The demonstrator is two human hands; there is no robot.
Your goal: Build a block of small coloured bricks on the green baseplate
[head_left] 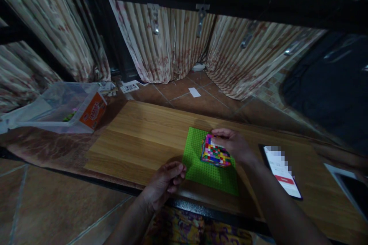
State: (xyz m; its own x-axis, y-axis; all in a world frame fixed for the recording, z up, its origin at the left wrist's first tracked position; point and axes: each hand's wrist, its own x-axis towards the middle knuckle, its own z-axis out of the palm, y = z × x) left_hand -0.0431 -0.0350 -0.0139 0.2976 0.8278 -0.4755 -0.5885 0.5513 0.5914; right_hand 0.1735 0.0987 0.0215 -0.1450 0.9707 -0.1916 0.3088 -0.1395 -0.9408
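A many-coloured block of small toy bricks [216, 154] stands on a green studded baseplate [195, 174]. My right hand [234, 144] reaches over the block from the right, its bent fingers against the block's far top edge. Those fingers partly hide the top of the block. At the baseplate's left edge is my left hand [168, 178], thumb and fingers pinched together. Whatever is between those fingertips is too small or hidden to make out.
The baseplate lies on a wooden board [135, 138]. To the right are a phone with a lit screen [283, 172] and a dark flat device [355, 189]. A clear plastic bin [57, 113] with an orange label stands at the left. Striped curtains [172, 46] hang behind.
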